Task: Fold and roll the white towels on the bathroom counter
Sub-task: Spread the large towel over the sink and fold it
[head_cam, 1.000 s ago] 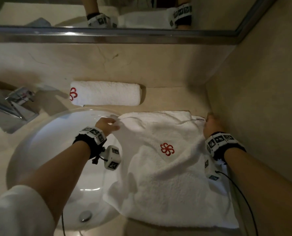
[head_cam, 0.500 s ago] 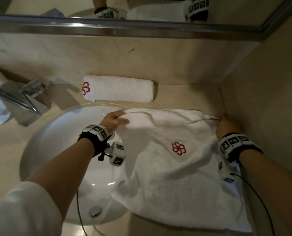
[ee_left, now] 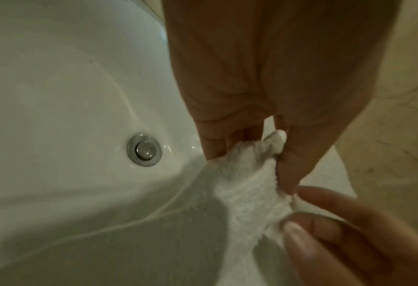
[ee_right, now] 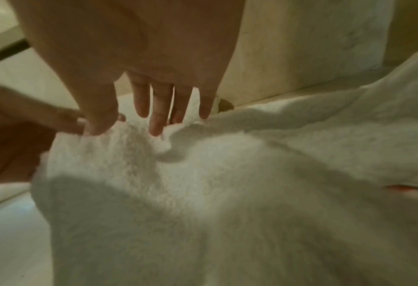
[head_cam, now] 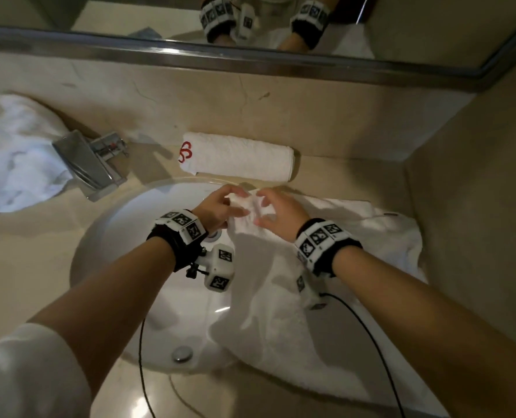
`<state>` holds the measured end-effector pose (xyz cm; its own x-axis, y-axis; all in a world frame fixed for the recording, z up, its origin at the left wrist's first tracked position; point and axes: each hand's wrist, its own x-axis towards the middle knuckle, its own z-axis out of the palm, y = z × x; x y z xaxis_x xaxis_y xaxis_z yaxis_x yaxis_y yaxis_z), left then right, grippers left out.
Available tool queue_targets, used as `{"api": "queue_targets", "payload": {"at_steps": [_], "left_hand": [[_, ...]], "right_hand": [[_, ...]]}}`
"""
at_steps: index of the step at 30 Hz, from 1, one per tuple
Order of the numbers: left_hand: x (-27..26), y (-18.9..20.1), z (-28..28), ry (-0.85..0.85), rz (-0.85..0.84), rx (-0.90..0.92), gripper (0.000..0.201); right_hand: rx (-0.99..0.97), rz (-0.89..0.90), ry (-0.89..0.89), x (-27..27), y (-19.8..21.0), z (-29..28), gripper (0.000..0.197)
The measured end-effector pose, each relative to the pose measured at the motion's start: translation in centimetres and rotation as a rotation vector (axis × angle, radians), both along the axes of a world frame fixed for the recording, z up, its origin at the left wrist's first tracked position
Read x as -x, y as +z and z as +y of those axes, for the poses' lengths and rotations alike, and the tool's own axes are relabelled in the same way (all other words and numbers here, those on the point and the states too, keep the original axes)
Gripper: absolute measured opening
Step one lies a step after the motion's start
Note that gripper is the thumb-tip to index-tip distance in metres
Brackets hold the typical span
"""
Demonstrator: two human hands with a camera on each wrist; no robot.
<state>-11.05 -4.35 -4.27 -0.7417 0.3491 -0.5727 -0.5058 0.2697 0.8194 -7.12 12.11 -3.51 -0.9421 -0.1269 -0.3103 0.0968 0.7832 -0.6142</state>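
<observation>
A white towel (head_cam: 356, 267) lies on the counter, partly over the sink, its right side folded over to the left so the red logo is hidden. My left hand (head_cam: 223, 206) pinches the gathered far corners of the towel (ee_left: 246, 183) between thumb and fingers. My right hand (head_cam: 276, 211) hovers right beside it with fingers spread and straight; in the right wrist view its thumb (ee_right: 98, 125) touches the towel edge (ee_right: 134, 147). A finished rolled towel (head_cam: 235, 155) with a red logo lies against the back wall.
A round white sink (head_cam: 124, 267) with a drain (head_cam: 182, 354) sits under my left arm. A chrome faucet (head_cam: 91, 164) stands at left, with a crumpled white towel (head_cam: 18, 164) beyond it. A wall closes the right side; a mirror (head_cam: 250, 13) runs along the top.
My right hand has carried the far right corner across to the left hand, folding the towel over and hiding the logo. The left hand has stayed at the far left corner.
</observation>
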Motion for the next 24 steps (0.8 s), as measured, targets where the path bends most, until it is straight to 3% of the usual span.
{"api": "queue_targets", "payload": {"at_steps": [3,6,8,13,17,20,24], "left_hand": [[-0.6,0.3,-0.2,0.119,-0.102,-0.070,0.046],[-1.1,0.4,-0.7,0.125,-0.184,-0.110,0.050],[-1.1,0.3,-1.2,0.118,-0.202,-0.126,0.039],[-1.2,-0.1,-2.1,0.069,-0.227,-0.115,0.021],[-1.0,-0.9,-3.0,0.144,-0.219,-0.082,0.031],[-1.1,-0.9,-3.1,0.193,-0.232,-0.119,0.032],[-0.8,-0.9,-3.0,0.199,-0.250,-0.167,0.031]], "right_hand": [[-0.170,0.056,-0.008,0.2,-0.7,-1.2,0.027],[-0.096,0.057,-0.020,0.1,-1.1,-1.7,0.040],[-0.087,0.050,0.006,0.3,-1.1,-1.8,0.045],[-0.184,0.026,0.070,0.5,-1.0,-2.0,0.023],[-0.103,0.066,0.007,0.4,-1.2,-1.8,0.015],[-0.048,0.086,0.053,0.2,-1.1,-2.0,0.021],[0.148,0.031,0.021,0.1,-1.0,-2.6,0.018]]}}
